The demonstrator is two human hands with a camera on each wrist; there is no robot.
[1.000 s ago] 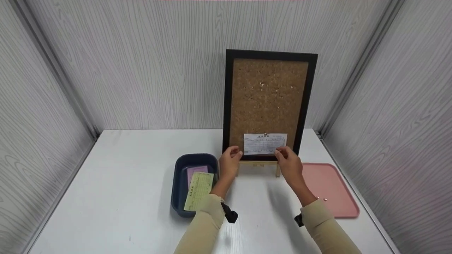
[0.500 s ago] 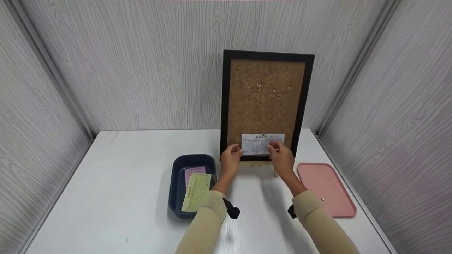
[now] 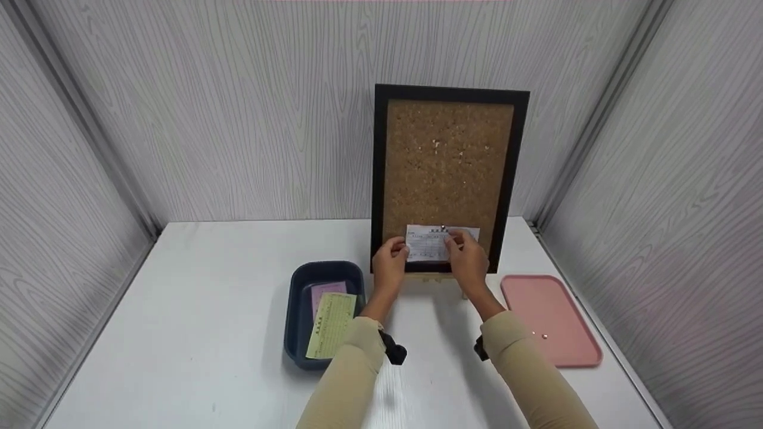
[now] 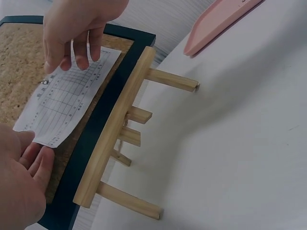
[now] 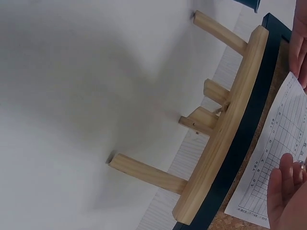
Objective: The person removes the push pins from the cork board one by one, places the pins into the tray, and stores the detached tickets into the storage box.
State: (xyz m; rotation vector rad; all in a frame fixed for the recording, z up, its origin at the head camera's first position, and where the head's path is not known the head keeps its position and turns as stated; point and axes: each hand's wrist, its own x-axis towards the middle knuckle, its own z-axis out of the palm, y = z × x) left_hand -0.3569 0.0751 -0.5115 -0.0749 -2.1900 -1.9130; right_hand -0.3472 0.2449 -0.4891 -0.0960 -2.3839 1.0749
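Observation:
A white printed paper form (image 3: 426, 243) lies against the lower part of a black-framed cork board (image 3: 447, 167). At the form's top edge is a small shiny pushpin (image 4: 44, 82). My left hand (image 3: 389, 271) pinches the form's left lower corner, thumb in front, as the left wrist view shows. My right hand (image 3: 469, 262) is in front of the form's right half, its fingertips close below the pushpin and its other fingers loosely bent. Whether those fingertips touch the pin cannot be made out. The right hand hides part of the form in the head view.
The board leans on a small wooden easel (image 4: 115, 129). On the left stands a dark blue bin (image 3: 295, 322) with a green slip (image 3: 331, 326) over a pink slip (image 3: 326, 289). A pink tray (image 3: 548, 304) with small pushpins (image 3: 545, 336) lies on the right.
My right hand has moved left and up, from the form's right lower corner to near the pushpin. My left hand stays at the left corner. The form and pin keep their place.

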